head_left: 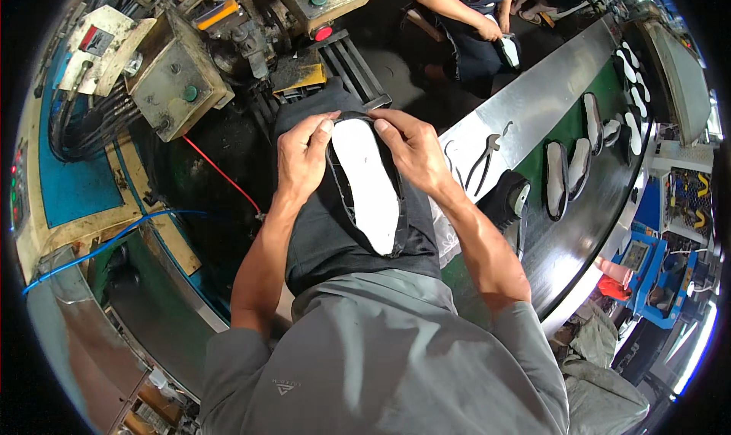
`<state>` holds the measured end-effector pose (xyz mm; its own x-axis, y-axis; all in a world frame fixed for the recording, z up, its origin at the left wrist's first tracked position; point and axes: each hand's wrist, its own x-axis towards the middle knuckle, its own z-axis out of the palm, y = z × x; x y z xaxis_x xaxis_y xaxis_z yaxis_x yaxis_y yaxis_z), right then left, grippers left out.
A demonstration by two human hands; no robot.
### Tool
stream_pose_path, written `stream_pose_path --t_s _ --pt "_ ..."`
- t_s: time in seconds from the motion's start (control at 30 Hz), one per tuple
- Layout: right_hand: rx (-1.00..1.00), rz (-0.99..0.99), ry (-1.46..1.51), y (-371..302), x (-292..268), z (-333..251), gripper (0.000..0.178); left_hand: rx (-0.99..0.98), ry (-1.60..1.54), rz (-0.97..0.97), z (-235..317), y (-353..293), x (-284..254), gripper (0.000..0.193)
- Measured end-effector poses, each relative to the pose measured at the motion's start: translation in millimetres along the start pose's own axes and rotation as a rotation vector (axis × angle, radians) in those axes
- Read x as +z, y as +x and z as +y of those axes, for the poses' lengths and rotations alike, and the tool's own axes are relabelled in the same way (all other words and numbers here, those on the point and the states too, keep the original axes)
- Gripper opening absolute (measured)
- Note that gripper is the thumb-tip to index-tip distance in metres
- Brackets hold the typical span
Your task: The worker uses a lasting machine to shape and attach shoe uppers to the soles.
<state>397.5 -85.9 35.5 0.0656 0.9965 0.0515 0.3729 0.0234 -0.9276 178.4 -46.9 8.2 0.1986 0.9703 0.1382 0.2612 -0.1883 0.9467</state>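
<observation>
A black shoe upper [403,184] lies bottom side up over my lap. Its white insole board [367,184] faces me, with the black material's edge standing loose around it. At the far end, my left hand [303,157] pinches the upper's edge on the left, thumb on the rim. My right hand [415,149] grips the opposite edge, its thumb pressed beside the board. Both hands' other fingers curl under the shoe and are partly hidden. The narrow end of the board points toward my body.
On the right, pliers [485,157] lie on the metal bench edge [506,115] near a dark shoe-shaped piece [504,199]. Several uppers [557,180] rest on the green-and-dark belt beyond. A greasy machine [179,77] stands ahead left. A co-worker's hand [491,30] holds another shoe piece.
</observation>
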Motion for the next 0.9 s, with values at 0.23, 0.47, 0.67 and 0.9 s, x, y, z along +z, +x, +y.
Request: stream_pose_path --t_s 0.23,0.47,0.67,0.9 --pt "-0.348 -0.089 -0.305 31 6 -18 0.026 0.254 0.297 -0.075 10 13 -12 0.014" --pt "-0.007 -0.044 -0.276 17 16 -9 0.036 0.177 0.23 0.11 4 7 9 0.009" --pt "0.208 -0.217 0.039 -13 17 1 0.076 -0.172 -0.351 -0.19 -6 5 -4 0.043" --pt "0.213 -0.171 -0.057 -19 30 13 0.071 -0.199 -0.343 -0.278 -9 4 2 0.039"
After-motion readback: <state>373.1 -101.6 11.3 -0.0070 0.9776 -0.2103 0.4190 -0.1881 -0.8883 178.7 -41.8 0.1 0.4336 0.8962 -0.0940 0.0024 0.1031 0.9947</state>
